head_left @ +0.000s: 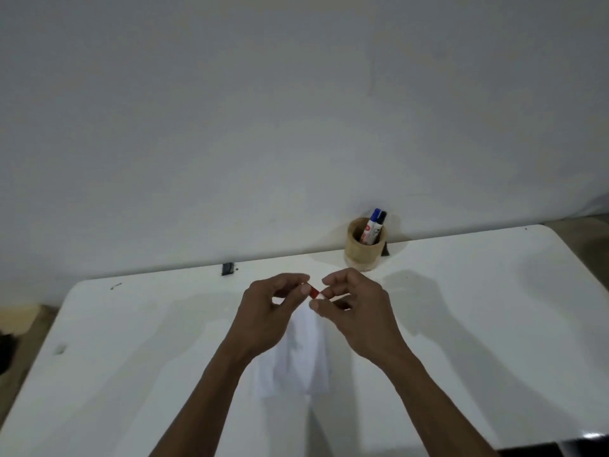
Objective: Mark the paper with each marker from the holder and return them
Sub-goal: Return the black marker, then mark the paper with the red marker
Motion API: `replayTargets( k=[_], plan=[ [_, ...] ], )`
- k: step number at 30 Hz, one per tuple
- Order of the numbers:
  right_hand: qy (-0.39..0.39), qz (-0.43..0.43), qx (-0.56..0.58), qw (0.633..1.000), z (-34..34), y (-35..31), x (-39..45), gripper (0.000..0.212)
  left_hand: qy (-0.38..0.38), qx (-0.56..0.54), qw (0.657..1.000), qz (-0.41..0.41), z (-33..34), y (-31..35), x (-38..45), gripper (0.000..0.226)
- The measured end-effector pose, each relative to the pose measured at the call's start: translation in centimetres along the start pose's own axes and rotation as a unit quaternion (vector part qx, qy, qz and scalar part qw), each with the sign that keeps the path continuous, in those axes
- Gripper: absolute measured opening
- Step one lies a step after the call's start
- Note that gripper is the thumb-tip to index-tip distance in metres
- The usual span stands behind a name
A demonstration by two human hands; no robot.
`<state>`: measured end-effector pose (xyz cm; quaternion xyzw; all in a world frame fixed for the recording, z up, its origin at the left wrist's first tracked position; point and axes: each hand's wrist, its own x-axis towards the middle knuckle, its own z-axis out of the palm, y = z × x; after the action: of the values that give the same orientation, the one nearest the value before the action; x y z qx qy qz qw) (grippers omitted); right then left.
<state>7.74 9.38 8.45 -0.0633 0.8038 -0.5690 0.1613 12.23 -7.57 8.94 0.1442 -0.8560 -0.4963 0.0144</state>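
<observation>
A red marker (313, 290) is held level above the table between both hands. My left hand (268, 313) pinches its red cap end. My right hand (357, 308) grips the white barrel, most of which is hidden in the fingers. Below the hands a white sheet of paper (298, 364) lies on the white table (131, 357). At the back, right of centre, stands a round wooden holder (364, 247) with a blue marker (373, 225) and a black marker (381, 222) upright in it.
A grey wall rises right behind the table's far edge. A small dark clip (227, 268) sits on that edge at the left of the hands. The table's rounded corners show at the left and right, with floor beyond.
</observation>
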Motion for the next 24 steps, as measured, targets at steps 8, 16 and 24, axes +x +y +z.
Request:
replayTargets(
  k=[8, 16, 24],
  plan=[
    [-0.054, -0.038, -0.113, 0.991, 3.0, -1.6, -4.2, 0.024, 0.058, -0.229, 0.970, -0.064, -5.5, -3.5, -5.9, 0.013],
    [0.037, 0.022, 0.264, 0.964, 5.9, -2.6, -8.0, 0.019, 0.045, -0.151, 0.987, -0.014, -7.9, -6.2, -9.8, 0.009],
    [0.014, 0.059, 0.320, 0.946, 10.2, -2.2, -9.5, 0.014, 0.050, -0.038, 0.997, 0.054, -7.4, -6.7, -10.5, 0.009]
  ],
)
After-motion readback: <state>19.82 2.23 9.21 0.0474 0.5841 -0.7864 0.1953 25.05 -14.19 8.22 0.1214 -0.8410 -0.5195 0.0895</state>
